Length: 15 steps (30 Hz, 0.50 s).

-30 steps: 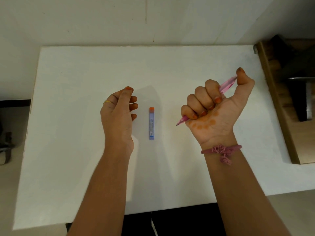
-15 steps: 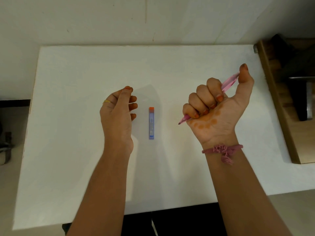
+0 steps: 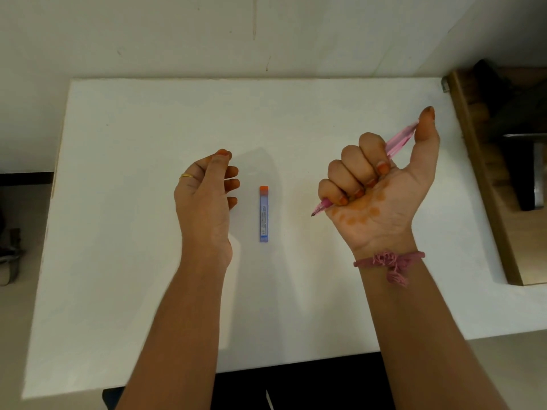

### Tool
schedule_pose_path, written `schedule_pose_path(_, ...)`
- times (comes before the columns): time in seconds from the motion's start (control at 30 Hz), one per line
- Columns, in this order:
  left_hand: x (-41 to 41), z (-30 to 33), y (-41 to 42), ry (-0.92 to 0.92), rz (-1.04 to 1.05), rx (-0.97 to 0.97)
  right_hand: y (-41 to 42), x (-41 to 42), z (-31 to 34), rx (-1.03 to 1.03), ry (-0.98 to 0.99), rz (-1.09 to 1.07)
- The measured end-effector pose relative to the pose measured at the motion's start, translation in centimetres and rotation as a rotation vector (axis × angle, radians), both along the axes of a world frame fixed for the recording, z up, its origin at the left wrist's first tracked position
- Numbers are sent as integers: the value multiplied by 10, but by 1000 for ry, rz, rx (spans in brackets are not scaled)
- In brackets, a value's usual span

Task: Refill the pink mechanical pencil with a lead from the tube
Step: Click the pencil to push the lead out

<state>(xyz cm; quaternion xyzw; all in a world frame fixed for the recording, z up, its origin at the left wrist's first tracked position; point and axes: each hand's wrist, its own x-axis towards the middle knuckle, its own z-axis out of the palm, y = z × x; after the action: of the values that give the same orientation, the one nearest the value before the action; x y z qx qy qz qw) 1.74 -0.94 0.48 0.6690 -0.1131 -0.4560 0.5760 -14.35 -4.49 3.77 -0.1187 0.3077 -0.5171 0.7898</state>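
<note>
My right hand (image 3: 381,184) is closed in a fist around the pink mechanical pencil (image 3: 399,139), palm up, with the thumb resting on its top end. The pencil's dark tip pokes out at the lower left of the fist. A blue lead tube (image 3: 263,214) with an orange cap lies lengthwise in the middle of the white table (image 3: 148,119), between my hands. My left hand (image 3: 207,190) hovers just left of the tube, fingers loosely curled and holding nothing.
A wooden shelf unit (image 3: 503,173) stands against the table's right edge. The wall runs along the table's far edge. A dark gap shows below the near edge.
My right hand has drifted slightly right and up with the pencil, and the thumb has lifted along its top end. The left hand and the tube have stayed put.
</note>
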Motion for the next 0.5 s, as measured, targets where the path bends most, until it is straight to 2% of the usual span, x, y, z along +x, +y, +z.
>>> schedule_pose_path(0.5, 0, 0, 0, 0, 7, 7, 0, -1, -1, -10, 14, 12)
